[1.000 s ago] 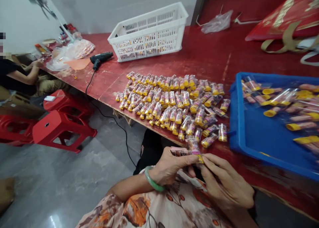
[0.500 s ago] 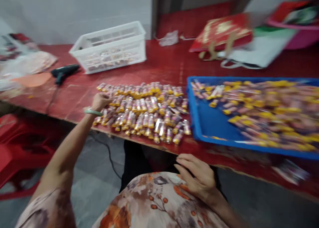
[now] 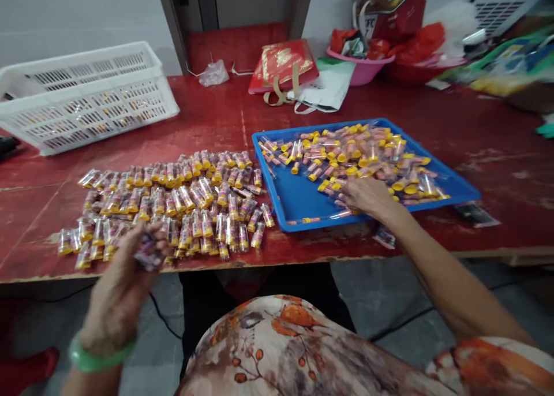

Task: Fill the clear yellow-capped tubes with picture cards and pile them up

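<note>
My left hand [image 3: 119,289], wearing a pale green bangle [image 3: 101,357], is closed around a small bunch of purple printed plastic wrappers [image 3: 149,253]. It hangs over the table's front edge, before rows of small wrapped tubes [image 3: 186,200] with yellow ends. To the right, a blue tray [image 3: 288,194] holds a heap of clear, pink-filled tubes [image 3: 337,153] with yellow caps. My right hand [image 3: 367,197] reaches over the tray's near side. Its fingers bend down onto a yellow-capped tube; the fingertips are partly hidden among the heap.
A white plastic basket [image 3: 86,104] with small items inside stands at the back left. Behind the tray lie a red gift bag [image 3: 283,67], a white bag [image 3: 329,87] and a pink basin [image 3: 367,70]. Flat packets [image 3: 476,215] lie by the tray's near right corner.
My left hand has come off the far left of the wrapped rows, back toward me, with purple wrappers in it. My right hand has gone from my lap into the blue tray. The view has turned right.
</note>
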Demonstrator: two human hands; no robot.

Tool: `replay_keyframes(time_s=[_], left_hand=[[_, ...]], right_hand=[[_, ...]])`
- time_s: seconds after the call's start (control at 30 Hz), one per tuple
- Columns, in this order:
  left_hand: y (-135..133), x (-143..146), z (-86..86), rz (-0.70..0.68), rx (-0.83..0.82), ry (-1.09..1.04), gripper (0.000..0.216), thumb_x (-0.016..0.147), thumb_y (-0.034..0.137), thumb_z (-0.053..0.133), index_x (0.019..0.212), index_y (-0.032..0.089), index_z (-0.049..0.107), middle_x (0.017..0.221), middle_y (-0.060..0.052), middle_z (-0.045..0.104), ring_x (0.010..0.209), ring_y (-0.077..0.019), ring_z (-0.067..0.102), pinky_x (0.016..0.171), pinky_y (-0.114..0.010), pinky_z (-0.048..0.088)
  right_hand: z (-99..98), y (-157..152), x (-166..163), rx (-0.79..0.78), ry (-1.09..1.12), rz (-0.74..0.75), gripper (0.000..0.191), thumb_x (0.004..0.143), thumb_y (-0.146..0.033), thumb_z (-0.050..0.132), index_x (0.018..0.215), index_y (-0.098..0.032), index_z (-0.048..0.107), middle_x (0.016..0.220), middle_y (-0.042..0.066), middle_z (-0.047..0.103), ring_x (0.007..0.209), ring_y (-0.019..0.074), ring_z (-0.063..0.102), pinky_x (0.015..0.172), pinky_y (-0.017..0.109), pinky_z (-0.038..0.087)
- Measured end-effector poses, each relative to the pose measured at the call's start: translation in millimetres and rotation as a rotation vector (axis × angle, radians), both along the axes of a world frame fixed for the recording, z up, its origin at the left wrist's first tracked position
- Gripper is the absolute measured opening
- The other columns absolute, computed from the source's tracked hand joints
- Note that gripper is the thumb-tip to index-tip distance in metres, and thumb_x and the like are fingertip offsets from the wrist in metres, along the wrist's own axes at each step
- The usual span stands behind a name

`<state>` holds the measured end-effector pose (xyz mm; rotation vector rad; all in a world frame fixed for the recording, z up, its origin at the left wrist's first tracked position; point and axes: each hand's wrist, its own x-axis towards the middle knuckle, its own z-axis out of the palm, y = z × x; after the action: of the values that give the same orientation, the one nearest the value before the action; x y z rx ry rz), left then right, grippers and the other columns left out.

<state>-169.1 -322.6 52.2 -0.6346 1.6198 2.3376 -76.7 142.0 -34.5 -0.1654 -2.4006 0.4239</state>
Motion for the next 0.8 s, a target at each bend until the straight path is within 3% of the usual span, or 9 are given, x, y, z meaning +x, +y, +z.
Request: replay_keyframes(time_s=[0.07, 0.2, 0.33, 0.4, 0.43, 0.5, 0.6, 0.7, 0.8], left_hand=[[25.1, 31.2, -15.1, -0.079, 0.158, -0.130, 0.015, 0.084, 0.008, 0.054, 0.084, 0.011, 0.069, 0.085, -0.008, 0.072, 0.072, -0.0145, 0.067, 0.064, -0.024, 0.059], [64.6, 70.9, -44.0, -0.375, 0.360, -0.244, 0.021, 0.073, 0.000, 0.064, 0.092, 0.008, 0.069, 0.087, -0.011, 0.073, 0.075, -0.0185, 0.070, 0.074, -0.030, 0.060], [77.1, 84.1, -61.7, -0.516, 0.444, -0.162, 0.021, 0.075, 0.016, 0.074, 0.095, 0.008, 0.069, 0.088, -0.010, 0.073, 0.078, -0.0201, 0.071, 0.076, -0.033, 0.060], [78.0, 86.7, -65.8, -0.516, 0.416, -0.146, 0.020, 0.073, 0.018, 0.078, 0.089, 0.009, 0.070, 0.083, -0.008, 0.072, 0.074, -0.0188, 0.071, 0.073, -0.031, 0.059], [78.4, 87.6, -67.5, -0.512, 0.397, -0.139, 0.020, 0.071, 0.018, 0.079, 0.086, 0.009, 0.070, 0.080, -0.007, 0.072, 0.073, -0.0182, 0.070, 0.071, -0.030, 0.059], [80.0, 88.8, -70.7, -0.499, 0.363, -0.128, 0.023, 0.068, 0.019, 0.082, 0.085, 0.009, 0.070, 0.077, -0.006, 0.071, 0.069, -0.0169, 0.070, 0.069, -0.029, 0.059], [82.9, 89.7, -75.7, -0.482, 0.318, -0.135, 0.032, 0.063, 0.020, 0.085, 0.088, 0.009, 0.071, 0.076, -0.005, 0.071, 0.064, -0.0151, 0.068, 0.064, -0.027, 0.058], [83.0, 89.9, -78.8, -0.491, 0.273, -0.132, 0.030, 0.063, 0.022, 0.085, 0.087, 0.010, 0.071, 0.074, -0.005, 0.071, 0.063, -0.0158, 0.068, 0.063, -0.027, 0.057], [79.8, 90.4, -80.3, -0.501, 0.243, -0.146, 0.029, 0.065, 0.025, 0.084, 0.087, 0.011, 0.071, 0.077, -0.006, 0.072, 0.067, -0.0173, 0.069, 0.064, -0.028, 0.058]], right_hand=[[-9.1, 14.3, -9.6, 0.060, -0.125, 0.048, 0.036, 0.068, -0.029, 0.079, 0.044, -0.014, 0.057, 0.034, -0.006, 0.043, 0.032, 0.0019, 0.041, 0.037, 0.019, 0.016], [-17.0, 21.9, -12.6, 0.096, -0.253, 0.140, 0.043, 0.078, -0.044, 0.060, 0.054, -0.009, 0.066, 0.041, -0.003, 0.052, 0.034, -0.0010, 0.047, 0.040, 0.020, 0.010], [-8.0, 17.2, -4.6, 0.040, -0.197, 0.098, 0.032, 0.073, -0.038, 0.068, 0.058, -0.010, 0.067, 0.049, 0.000, 0.060, 0.050, 0.0050, 0.062, 0.040, 0.017, 0.022], [2.6, -3.2, 8.9, -0.186, -0.054, -0.011, 0.019, 0.071, -0.032, 0.074, 0.074, -0.013, 0.073, 0.063, 0.001, 0.067, 0.071, 0.0139, 0.069, 0.049, 0.020, 0.038], [8.6, -20.3, 18.1, -0.393, -0.003, 0.002, 0.020, 0.071, -0.032, 0.075, 0.080, -0.015, 0.074, 0.071, 0.001, 0.069, 0.075, 0.0162, 0.069, 0.054, 0.024, 0.041], [19.4, -66.6, 37.8, -0.931, 0.125, 0.178, 0.024, 0.070, -0.036, 0.078, 0.088, -0.021, 0.072, 0.084, 0.002, 0.069, 0.076, 0.0201, 0.065, 0.056, 0.033, 0.048], [24.0, -147.4, 56.3, -1.555, -0.014, 0.435, 0.017, 0.070, -0.033, 0.073, 0.082, -0.021, 0.068, 0.074, 0.004, 0.062, 0.060, 0.0141, 0.055, 0.046, 0.027, 0.040], [13.6, -206.7, 56.2, -1.913, -0.163, 0.489, 0.022, 0.068, -0.038, 0.067, 0.077, -0.018, 0.066, 0.063, 0.002, 0.052, 0.050, 0.0092, 0.043, 0.044, 0.023, 0.034], [0.9, -231.4, 51.2, -2.004, -0.343, 0.419, 0.023, 0.066, -0.036, 0.072, 0.070, -0.016, 0.062, 0.060, -0.001, 0.048, 0.046, 0.0049, 0.034, 0.042, 0.019, 0.024]])
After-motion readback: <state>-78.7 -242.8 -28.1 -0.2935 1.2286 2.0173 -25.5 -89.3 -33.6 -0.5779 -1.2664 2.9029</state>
